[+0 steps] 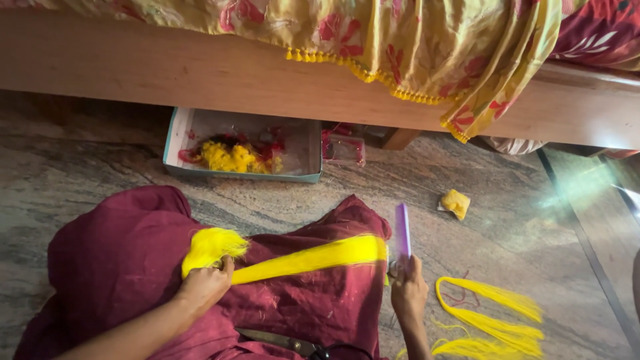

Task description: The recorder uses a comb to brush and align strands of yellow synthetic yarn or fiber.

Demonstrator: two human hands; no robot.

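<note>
- Our left hand (205, 285) rests on the maroon cloth (120, 253) over our lap, fingers closed around a bundle of yellow thread (293, 260).
- The bundle fluffs out in a loose tuft behind that hand and runs straight and taut to the right across the cloth, ending beside the purple comb (403, 231).
- A pair of scissors (283, 343) lies on the cloth near the bottom edge.
- Beyond our lap, a shallow box (175, 133) sits half under the bed (200, 73); it holds a heap of yellow and red bits.
- Just right of it stands a small clear case (344, 149).
- Our right hand (408, 291) is raised, fingers gripping the comb upright by its lower end.
- A yellow scrap (456, 203) lies on the stone floor (507, 200).
- More yellow strands (490, 320) loop on the floor, right of that hand.
</note>
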